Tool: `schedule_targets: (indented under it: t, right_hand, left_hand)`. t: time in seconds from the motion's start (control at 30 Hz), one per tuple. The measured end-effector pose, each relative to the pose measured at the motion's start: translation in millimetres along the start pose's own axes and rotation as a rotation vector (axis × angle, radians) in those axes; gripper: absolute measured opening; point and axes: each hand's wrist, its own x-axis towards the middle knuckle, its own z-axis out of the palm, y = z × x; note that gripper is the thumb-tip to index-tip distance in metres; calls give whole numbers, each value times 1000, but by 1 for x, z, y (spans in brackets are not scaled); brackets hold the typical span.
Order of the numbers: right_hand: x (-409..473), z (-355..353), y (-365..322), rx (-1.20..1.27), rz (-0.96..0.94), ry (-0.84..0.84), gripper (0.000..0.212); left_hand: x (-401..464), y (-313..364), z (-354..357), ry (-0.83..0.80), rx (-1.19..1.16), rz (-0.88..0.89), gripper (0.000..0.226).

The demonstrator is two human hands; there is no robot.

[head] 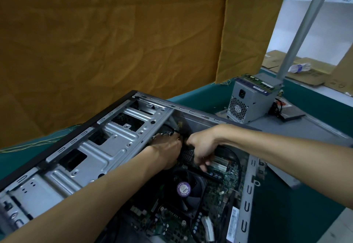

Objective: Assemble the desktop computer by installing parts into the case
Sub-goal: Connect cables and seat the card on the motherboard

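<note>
Black cables [168, 133] seem to be held by the left hand [168, 151] deep in the open case [107, 147], while the right hand [202, 150] is curled down over the motherboard [215, 191], its grip hidden.

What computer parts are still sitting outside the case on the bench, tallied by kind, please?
Power supply: 1
Memory sticks lying on top of it: 2, as far as I can tell
Flat drive beside it: 1
Total: 4
</note>
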Motion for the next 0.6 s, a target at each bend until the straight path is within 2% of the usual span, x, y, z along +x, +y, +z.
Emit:
schedule_targets:
  t: [0.07, 0.2, 0.27, 0.43, 0.6]
  right_hand:
    - [-1, 2, -1, 43, -7, 36, 62]
    - [0, 3, 4, 41, -10, 81, 87]
    - [0, 2, 5, 20, 9, 49, 90]
    - [4, 0, 4, -25, 57, 10, 73]
    - [1, 6, 3, 2, 34, 45, 40]
  left_hand:
    - [0, 2, -2, -6, 17, -12, 55]
    - [-1, 5, -3, -11, 33, -18, 54]
    - [-2, 4, -4, -15, 16, -13, 54]
    - [-2, 4, -4, -8, -28, -3, 54]
    - [-2, 6, -10, -22, -17, -43, 43]
